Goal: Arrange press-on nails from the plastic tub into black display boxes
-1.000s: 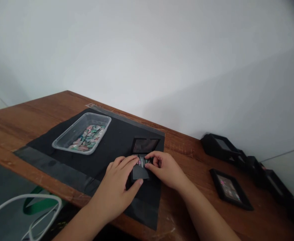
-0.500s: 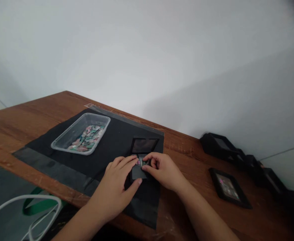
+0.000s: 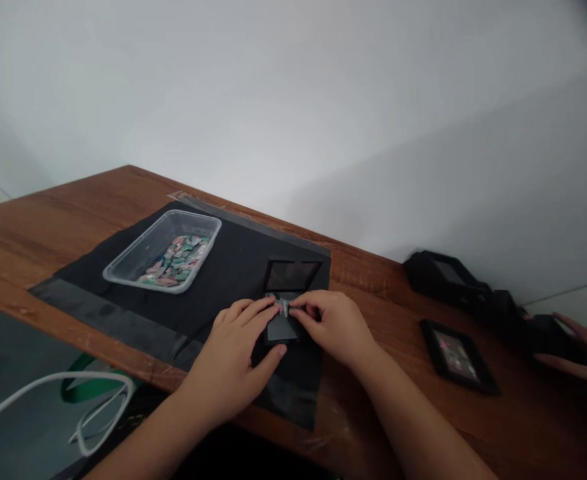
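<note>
A small black hinged case lies on the black mat with its dark lid tilted up at the back. Small shiny pieces, one pinkish and others greyish, are in its upper part. My left hand rests along the case's left side, fingers stretched out, fingertips touching the pieces and thumb apart near the front edge. From the right, my right hand pinches at a small greyish piece with thumb and forefinger; the fingertips partly hide it.
A clear plastic tub of pink and green pieces stands on the black mat. Right on the wooden table are a black framed case and several black cases. Another person's hand touches one. A white cable hangs front left.
The view has shifted slightly, so the table sits higher. Another person's hand has come in at the right edge. My hands stay at the case, the right fingers slightly shifted over the pieces.
</note>
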Demonstrator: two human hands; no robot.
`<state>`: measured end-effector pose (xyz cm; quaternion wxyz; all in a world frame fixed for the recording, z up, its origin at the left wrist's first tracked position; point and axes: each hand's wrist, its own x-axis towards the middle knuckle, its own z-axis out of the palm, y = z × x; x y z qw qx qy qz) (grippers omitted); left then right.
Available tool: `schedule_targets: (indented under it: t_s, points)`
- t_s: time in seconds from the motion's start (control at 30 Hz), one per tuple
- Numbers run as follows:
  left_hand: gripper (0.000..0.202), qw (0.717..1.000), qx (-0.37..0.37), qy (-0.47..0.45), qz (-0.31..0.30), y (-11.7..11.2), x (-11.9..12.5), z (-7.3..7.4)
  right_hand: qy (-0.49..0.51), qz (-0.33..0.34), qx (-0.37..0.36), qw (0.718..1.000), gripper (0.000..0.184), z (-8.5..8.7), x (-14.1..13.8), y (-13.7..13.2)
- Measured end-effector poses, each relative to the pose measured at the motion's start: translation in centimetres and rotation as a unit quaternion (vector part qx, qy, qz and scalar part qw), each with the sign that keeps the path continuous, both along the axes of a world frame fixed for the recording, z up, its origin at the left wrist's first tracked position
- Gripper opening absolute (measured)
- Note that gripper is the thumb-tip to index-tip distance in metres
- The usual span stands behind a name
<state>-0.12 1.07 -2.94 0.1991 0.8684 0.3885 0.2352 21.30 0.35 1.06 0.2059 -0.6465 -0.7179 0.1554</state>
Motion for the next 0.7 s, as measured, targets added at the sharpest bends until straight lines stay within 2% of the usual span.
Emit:
schedule_targets:
  t_s: [0.2,0.4,0.7]
  points:
    - [0.052,1.0,0.006,-0.004,0.002,0.0,0.0,-0.1,-0.015,-0.012,0.071,0.997,0.023,-0.1,0.1,-0.3]
    - [0.05,1.0,0.02,-0.003,0.004,0.0,-0.1,-0.6,-0.04,-0.055,0.07,0.995,0.018,-0.2,-0.4,-0.2]
    - [0.045,0.999,0.016,-0.023,0.019,-0.1,0.0,-0.4,-0.09,-0.062,0.033,0.993,0.019,0.2,-1.3,-0.3]
